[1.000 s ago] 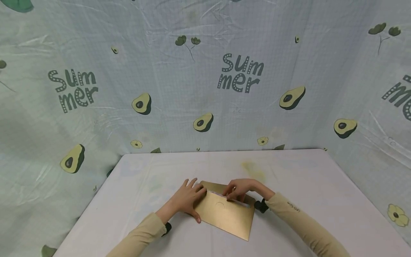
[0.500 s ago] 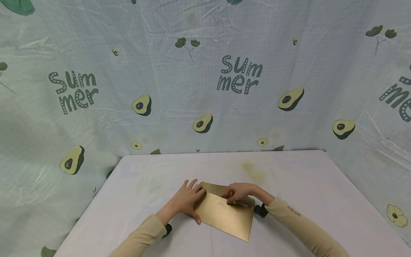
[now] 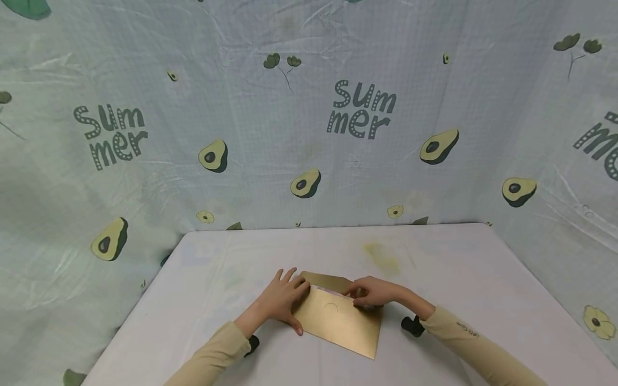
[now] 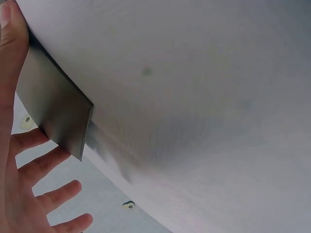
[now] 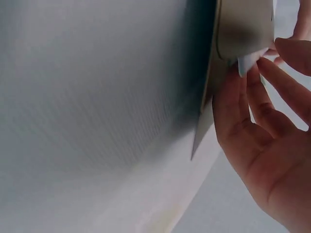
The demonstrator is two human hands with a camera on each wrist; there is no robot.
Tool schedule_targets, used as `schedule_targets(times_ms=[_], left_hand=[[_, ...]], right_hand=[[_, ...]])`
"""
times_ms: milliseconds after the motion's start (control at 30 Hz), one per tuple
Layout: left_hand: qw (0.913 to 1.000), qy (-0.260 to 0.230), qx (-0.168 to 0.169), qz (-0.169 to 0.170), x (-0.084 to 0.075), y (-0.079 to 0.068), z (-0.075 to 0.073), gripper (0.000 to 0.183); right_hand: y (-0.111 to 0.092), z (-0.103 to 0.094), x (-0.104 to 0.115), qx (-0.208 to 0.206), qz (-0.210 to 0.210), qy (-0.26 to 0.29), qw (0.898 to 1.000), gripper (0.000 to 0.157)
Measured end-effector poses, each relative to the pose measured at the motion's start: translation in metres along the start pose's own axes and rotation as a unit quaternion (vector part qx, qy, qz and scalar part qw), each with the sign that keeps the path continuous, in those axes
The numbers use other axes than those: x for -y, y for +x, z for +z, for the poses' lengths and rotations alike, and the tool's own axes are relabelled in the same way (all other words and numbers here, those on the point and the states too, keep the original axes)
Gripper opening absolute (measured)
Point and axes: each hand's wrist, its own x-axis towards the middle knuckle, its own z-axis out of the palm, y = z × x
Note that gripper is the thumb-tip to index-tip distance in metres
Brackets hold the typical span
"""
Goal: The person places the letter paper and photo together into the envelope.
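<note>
A gold envelope is held tilted over the table, its flap raised at the far side. Along its mouth shows the thin pale edge of a card; most of the card is hidden inside. My left hand grips the envelope's left end, thumb at the near edge and fingers at the far one. In the right wrist view, a whitish card corner pokes out beside the fingers of my right hand. That hand pinches at the mouth, its thumb on the front side and fingers behind.
A white-covered table lies beneath, with a faint yellow stain behind the right hand. A printed cloth with avocados and lettering hangs around the back and sides. Dark wrist-worn pieces sit below the wrists.
My right hand first moved its grip at the envelope's mouth, then shifted right and pulled back somewhat from behind the envelope. The left hand and the envelope stay nearly in place.
</note>
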Motion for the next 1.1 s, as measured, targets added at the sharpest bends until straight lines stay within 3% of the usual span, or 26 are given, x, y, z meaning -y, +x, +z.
schedule_targets(times_ms=[133, 400, 733, 933, 1100], left_hand=[[1.0, 0.005, 0.003, -0.005, 0.001, -0.002, -0.002, 0.105], [0.9999, -0.007, 0.009, -0.008, -0.001, 0.0, 0.0, 0.106], [0.9994, -0.026, 0.023, -0.002, -0.005, 0.006, 0.002, 0.108], [0.9994, -0.035, 0.002, 0.003, -0.006, -0.002, -0.004, 0.105], [0.9977, -0.064, -0.024, 0.003, -0.008, -0.011, -0.011, 0.09]], right_hand=[[0.002, 0.003, -0.002, 0.006, -0.011, -0.003, 1.0, 0.032], [-0.005, 0.004, -0.003, -0.001, -0.031, -0.075, 0.997, 0.037], [-0.041, 0.005, -0.023, -0.099, -0.063, -0.073, 0.99, 0.031], [-0.059, 0.004, -0.028, -0.172, -0.074, -0.097, 0.978, 0.028], [-0.072, 0.0, -0.03, -0.214, -0.049, -0.136, 0.966, 0.028]])
